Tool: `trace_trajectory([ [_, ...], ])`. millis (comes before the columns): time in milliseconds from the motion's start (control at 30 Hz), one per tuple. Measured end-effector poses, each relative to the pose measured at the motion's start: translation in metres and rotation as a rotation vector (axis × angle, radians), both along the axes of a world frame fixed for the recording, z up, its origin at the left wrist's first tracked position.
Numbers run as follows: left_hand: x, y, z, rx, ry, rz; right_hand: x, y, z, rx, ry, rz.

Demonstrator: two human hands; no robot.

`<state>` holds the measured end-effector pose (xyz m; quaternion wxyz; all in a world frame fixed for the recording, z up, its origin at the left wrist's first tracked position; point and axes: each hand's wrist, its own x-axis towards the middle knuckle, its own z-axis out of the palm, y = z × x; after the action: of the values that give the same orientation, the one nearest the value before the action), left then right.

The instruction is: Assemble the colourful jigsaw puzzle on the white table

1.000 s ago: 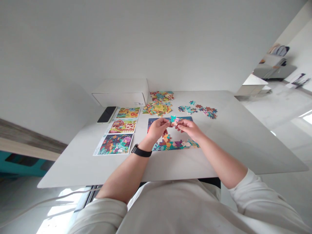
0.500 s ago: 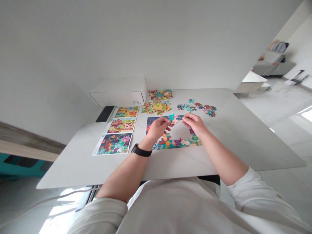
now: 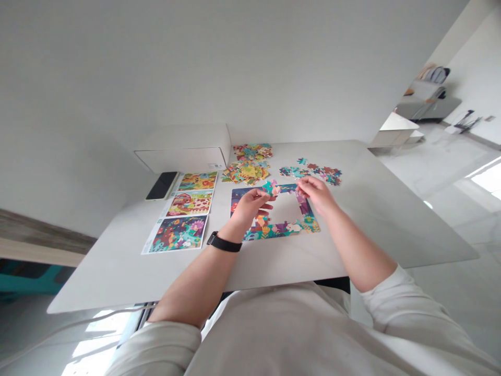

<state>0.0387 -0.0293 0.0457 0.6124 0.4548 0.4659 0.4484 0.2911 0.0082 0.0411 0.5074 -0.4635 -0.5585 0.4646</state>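
My left hand (image 3: 250, 206), a dark watch on its wrist, pinches a teal and pink jigsaw piece (image 3: 271, 187) between thumb and forefinger, its other fingers loosely curled. The piece is held above the upper edge of a partly assembled jigsaw puzzle (image 3: 282, 228), whose colourful border surrounds a pale middle. Over the puzzle's top right corner, my right hand (image 3: 318, 195) has thumb and forefinger pressed together. Whatever lies between those fingertips, if anything, is too small to make out. The left hand covers part of the puzzle's left side.
Loose dark and teal pieces (image 3: 326, 174) lie behind the puzzle to the right. Yellow pieces (image 3: 247, 171) and a mixed pile (image 3: 253, 151) sit further back. Left are several picture cards (image 3: 180, 233), a phone (image 3: 162, 186) and a white box (image 3: 180, 159).
The camera view has shifted slightly. My right hand has moved a little away from the piece in my left hand, widening the gap. The left hand keeps its pinch.
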Motion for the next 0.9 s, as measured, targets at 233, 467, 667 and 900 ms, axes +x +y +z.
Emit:
trace_trajectory([
  [233, 0.013, -0.003, -0.013, 0.0, 0.041, -0.093, -0.03, -0.015, -0.007, -0.032, -0.135, 0.251],
  [467, 0.011, 0.001, -0.019, 0.229, 0.224, -0.058, -0.011, -0.007, -0.004, 0.047, -0.302, 0.248],
  [667, 0.004, -0.002, -0.02, 0.67, 0.603, -0.102, -0.012, -0.004, -0.009, -0.009, -0.273, 0.286],
  [900, 0.0, -0.001, -0.024, 0.923, 0.787, -0.101, -0.009, 0.0, -0.014, -0.03, -0.248, 0.315],
])
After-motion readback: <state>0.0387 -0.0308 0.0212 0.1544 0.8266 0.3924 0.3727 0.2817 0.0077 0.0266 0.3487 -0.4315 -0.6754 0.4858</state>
